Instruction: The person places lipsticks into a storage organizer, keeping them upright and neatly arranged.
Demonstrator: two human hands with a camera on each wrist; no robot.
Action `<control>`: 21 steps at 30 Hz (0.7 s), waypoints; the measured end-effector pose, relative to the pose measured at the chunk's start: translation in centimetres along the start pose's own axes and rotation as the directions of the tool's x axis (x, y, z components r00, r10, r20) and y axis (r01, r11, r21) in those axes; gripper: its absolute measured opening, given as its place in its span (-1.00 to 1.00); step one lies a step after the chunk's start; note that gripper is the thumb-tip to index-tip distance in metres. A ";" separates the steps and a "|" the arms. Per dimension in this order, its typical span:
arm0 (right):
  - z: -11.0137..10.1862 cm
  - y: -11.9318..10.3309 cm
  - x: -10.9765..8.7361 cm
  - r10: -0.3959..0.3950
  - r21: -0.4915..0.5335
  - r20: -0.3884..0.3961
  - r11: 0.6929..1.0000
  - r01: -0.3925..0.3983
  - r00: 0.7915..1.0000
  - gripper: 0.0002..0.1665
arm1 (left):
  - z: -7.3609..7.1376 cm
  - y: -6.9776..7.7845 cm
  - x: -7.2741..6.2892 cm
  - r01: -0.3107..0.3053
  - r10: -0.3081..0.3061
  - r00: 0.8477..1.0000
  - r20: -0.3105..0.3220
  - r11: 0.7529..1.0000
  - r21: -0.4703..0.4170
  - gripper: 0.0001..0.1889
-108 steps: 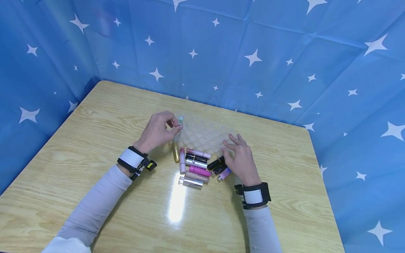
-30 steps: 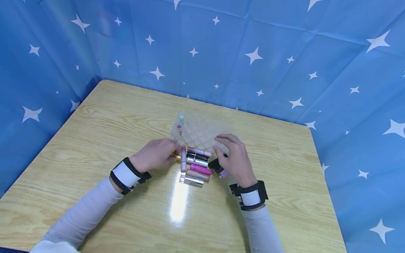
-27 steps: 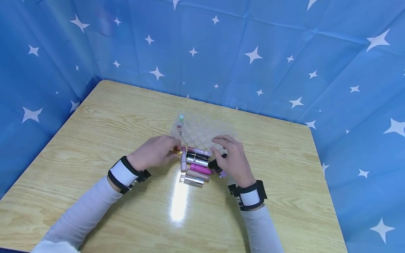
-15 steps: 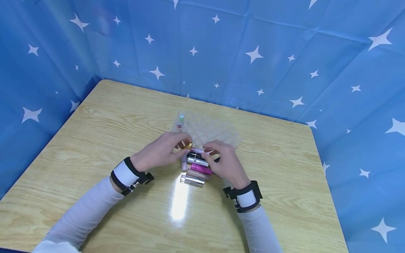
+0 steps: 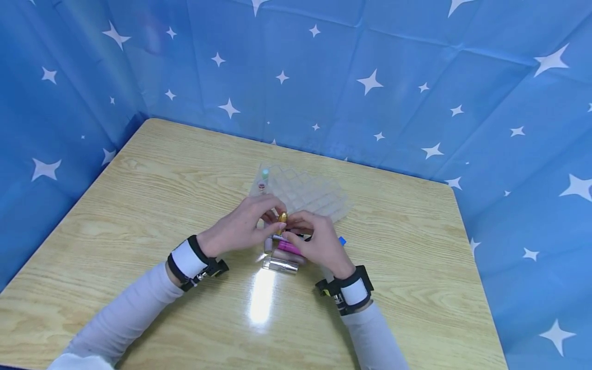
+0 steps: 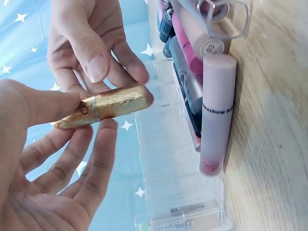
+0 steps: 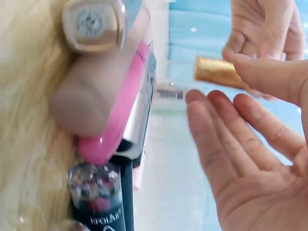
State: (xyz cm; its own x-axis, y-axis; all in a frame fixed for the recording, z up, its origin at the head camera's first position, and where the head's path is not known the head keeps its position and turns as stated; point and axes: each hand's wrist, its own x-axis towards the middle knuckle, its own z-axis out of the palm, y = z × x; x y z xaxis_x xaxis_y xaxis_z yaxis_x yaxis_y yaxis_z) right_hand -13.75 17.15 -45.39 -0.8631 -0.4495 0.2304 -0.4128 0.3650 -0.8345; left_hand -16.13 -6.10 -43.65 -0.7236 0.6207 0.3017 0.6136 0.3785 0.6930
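My left hand (image 5: 252, 221) pinches a gold lipstick tube (image 6: 118, 103) between thumb and fingers, above the row of cosmetics. Dark lettering and a silver band show on the tube. My right hand (image 5: 320, 240) is close beside it with thumb and fingers spread apart; in the right wrist view its thumb overlaps the tube, while its fingers (image 7: 207, 130) lie below. Under the hands lie a pale pink lip gloss tube (image 6: 219, 110), a bright pink tube (image 7: 113, 120), a beige tube (image 7: 86, 101) and a clear-and-silver one (image 5: 280, 265). The hands partly hide this row in the head view.
Behind the hands lies a clear organizer (image 5: 314, 192) with diamond-shaped compartments; a mint-capped tube (image 5: 265, 173) and a reddish-topped tube (image 5: 262, 186) stand at its left end. A blue-ended item (image 5: 342, 240) shows beside the right hand. A blue star-patterned curtain (image 5: 296, 92) hangs behind the wooden table (image 5: 194, 308).
My left hand has left the organizer's left end, picked up the gold lipstick tube from the table and carried it right. My right hand has moved left towards it.
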 end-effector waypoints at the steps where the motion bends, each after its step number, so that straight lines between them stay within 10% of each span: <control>1: 0.1 0.0 0.0 0.011 0.013 0.002 1.000 -0.011 1.000 -0.68 | 0.0 0.0 0.0 -0.003 0.003 1.000 -0.010 1.000 -0.013 -0.85; 21: 0.5 0.2 -0.1 0.052 0.041 0.019 0.998 -0.053 0.998 -0.69 | 0.2 0.5 -0.1 -0.116 0.115 0.990 -0.084 0.993 -0.005 -0.86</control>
State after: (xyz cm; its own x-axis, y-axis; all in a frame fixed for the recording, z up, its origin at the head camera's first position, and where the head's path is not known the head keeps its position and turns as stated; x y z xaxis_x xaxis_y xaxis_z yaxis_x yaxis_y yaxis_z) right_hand -13.63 16.85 -45.80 -0.8780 -0.4449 0.1769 -0.3541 0.3547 -0.8653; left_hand -15.70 -5.85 -43.46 -0.6721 0.6006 0.4331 0.6917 0.3005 0.6567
